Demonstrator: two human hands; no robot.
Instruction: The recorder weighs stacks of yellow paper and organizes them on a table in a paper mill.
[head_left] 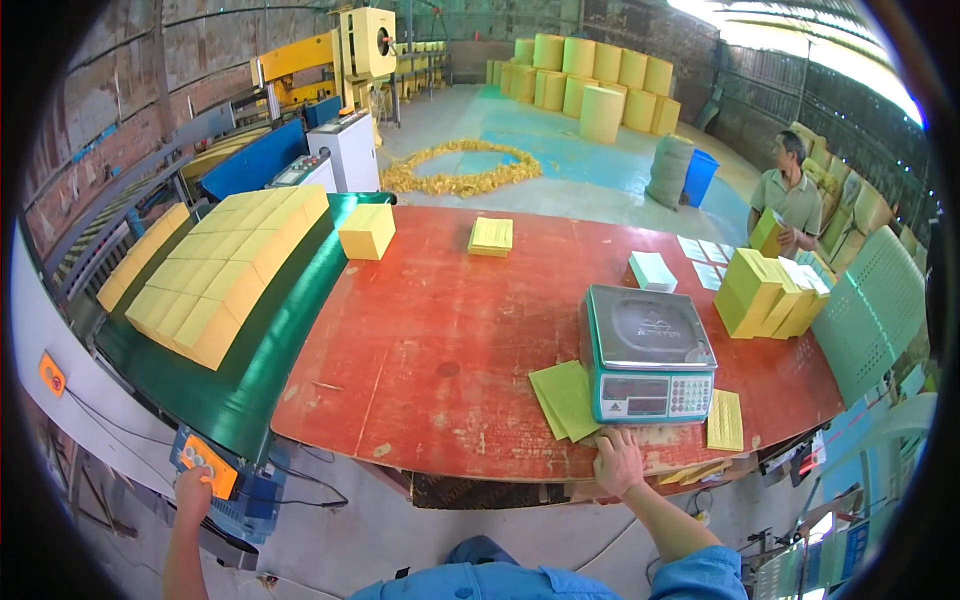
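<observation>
Reaching up from the lower left of the frame, the left hand has its forearm near vertical and its fingertips pressed on the orange control panel; it touches the panel face and grips nothing. The panel sits at the near end of the green conveyor belt, lower left. Rows of yellow paper stacks lie on the belt in the left-centre of the frame.

A red table fills the centre. One yellow block and a thinner yellow stack rest along its far side, upper centre.

Green sheets lie fanned near the table's front edge, just left of the electronic scale. The right hand comes in from the lower edge, forearm angled up and to the left, palm down, fingers spread flat on the table edge just in front of the scale; it holds nothing. A yellow slip lies right of the scale.

At the right, tall yellow bundles stand on the table; another person sits behind them holding a yellow bundle.
</observation>
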